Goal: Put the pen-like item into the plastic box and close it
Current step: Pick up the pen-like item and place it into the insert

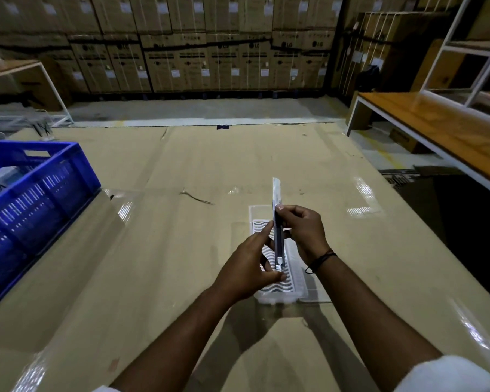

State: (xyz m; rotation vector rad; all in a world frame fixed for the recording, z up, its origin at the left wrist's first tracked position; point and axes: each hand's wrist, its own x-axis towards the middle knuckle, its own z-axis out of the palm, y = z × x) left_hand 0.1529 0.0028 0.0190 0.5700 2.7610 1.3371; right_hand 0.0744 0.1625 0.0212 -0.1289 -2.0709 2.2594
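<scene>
Both hands are holding the pen-like item [277, 236] nearly upright just above the open clear plastic box [290, 281], which is lying on the cardboard-covered desk [181, 250]. The right hand [304, 232] is pinching its upper part with thumb and fingers, while the left hand [248, 268] is pinching its lower tip, thumb pressing at the bottom. A blue crate [37, 190] is sitting at nine o'clock, well apart from the box
</scene>
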